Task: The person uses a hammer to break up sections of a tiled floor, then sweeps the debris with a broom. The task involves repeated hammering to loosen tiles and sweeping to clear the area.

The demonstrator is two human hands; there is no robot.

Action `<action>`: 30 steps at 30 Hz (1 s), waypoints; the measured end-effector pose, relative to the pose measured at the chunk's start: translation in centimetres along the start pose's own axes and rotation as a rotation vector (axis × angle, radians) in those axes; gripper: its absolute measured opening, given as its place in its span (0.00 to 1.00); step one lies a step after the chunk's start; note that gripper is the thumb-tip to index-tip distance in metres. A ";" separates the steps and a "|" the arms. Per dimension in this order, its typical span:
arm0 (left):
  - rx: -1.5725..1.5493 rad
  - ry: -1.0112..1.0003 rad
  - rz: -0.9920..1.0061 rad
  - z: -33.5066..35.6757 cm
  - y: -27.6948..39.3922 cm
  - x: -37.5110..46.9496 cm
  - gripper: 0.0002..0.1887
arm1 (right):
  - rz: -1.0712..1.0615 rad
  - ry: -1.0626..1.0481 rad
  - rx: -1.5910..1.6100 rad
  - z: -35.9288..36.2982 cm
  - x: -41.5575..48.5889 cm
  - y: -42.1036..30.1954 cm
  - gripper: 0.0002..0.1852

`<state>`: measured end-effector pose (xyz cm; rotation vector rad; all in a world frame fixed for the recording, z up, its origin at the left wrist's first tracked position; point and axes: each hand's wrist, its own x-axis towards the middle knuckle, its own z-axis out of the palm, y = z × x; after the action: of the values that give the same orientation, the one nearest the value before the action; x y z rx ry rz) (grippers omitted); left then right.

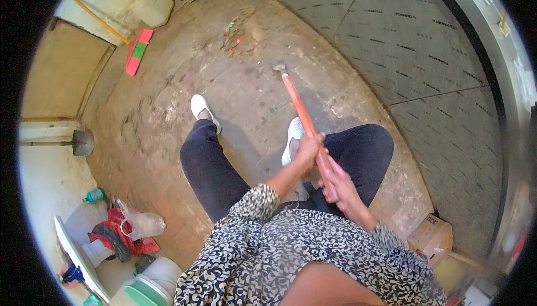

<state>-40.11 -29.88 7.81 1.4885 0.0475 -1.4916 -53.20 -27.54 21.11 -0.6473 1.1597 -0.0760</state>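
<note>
Both my hands are wrapped around the orange-red handle [298, 102] of a long tool that slants forward over the concrete floor [247, 84]. My left hand [309, 149] grips it around the middle, above my right shoe [293, 138]. Closer to my body, my right hand [340, 182] holds the rear end of the handle. The small grey metal head [279, 67] is at the far end; its exact kind is unclear, and I cannot tell whether it touches the floor.
A broom [138, 52] and a plastic jerrycan [154, 5] stand at the far left wall, with a shovel [83, 143] nearer. Grey printed panels [415, 42] line the right. Buckets [161, 278], a plastic bag [142, 222] and a cardboard box [431, 239] are near me.
</note>
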 end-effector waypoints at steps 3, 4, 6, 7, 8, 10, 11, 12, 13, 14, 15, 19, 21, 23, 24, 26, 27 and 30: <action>-0.018 -0.033 0.015 0.0 1.5 2.4 0.11 | -0.051 -0.012 -0.036 0.2 1.6 -1.6 0.33; -0.006 -0.027 0.011 0.6 2.3 2.1 0.11 | -0.050 -0.002 -0.021 -0.5 2.1 -1.6 0.33; 0.011 -0.004 0.007 1.1 2.7 1.7 0.12 | -0.099 0.001 0.015 -1.1 2.3 -1.0 0.33; -0.008 -0.015 -0.009 0.9 2.2 1.5 0.12 | -0.092 0.008 0.045 -1.0 1.9 -0.5 0.33; -0.027 -0.025 -0.026 0.5 1.4 1.0 0.13 | -0.085 0.016 0.074 -0.7 1.1 0.3 0.33; 0.006 -0.012 -0.099 0.7 1.1 -1.1 0.13 | -0.068 0.020 0.124 -0.7 -0.3 1.4 0.32; -0.016 -0.011 -0.092 0.6 0.8 -1.0 0.12 | -0.042 0.070 0.105 -0.3 -0.9 1.6 0.32; -0.038 -0.009 -0.080 0.3 0.7 -0.4 0.11 | -0.038 0.079 0.106 0.3 -0.5 1.1 0.32; -0.065 -0.008 -0.066 -0.2 0.5 0.4 0.11 | -0.034 0.087 0.102 1.3 0.1 0.5 0.32; -0.086 -0.034 0.017 -1.0 1.6 3.3 0.11 | -0.102 0.046 0.146 1.7 3.1 0.0 0.31; -0.003 0.018 0.064 -1.9 3.5 6.6 0.10 | -0.162 0.003 0.189 2.2 6.7 -0.7 0.31; -0.040 0.003 0.048 -2.9 11.1 12.4 0.10 | -0.172 0.038 0.182 4.9 12.9 -6.9 0.31; -0.046 -0.015 -0.009 -1.1 11.8 11.3 0.09 | -0.153 0.056 0.162 3.8 12.6 -7.4 0.31; -0.057 -0.051 0.069 -2.0 8.4 10.6 0.11 | -0.126 0.013 0.095 3.0 10.0 -5.8 0.31; -0.055 -0.089 0.083 -1.9 7.6 9.2 0.11 | -0.102 0.021 0.082 2.6 8.6 -5.3 0.31; -0.079 -0.009 0.098 -0.6 7.9 6.3 0.12 | -0.070 0.034 0.054 2.7 6.2 -5.7 0.31; -0.089 0.030 0.098 0.0 8.6 5.2 0.13 | -0.081 0.043 0.044 3.0 6.8 -6.4 0.31; -0.084 -0.051 0.043 -2.3 12.3 12.0 0.18 | -0.161 -0.036 0.080 3.8 12.2 -8.4 0.30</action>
<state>-27.70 -41.70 5.12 1.3760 0.0468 -1.4746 -42.58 -37.38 16.19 -0.6670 1.0634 -0.2451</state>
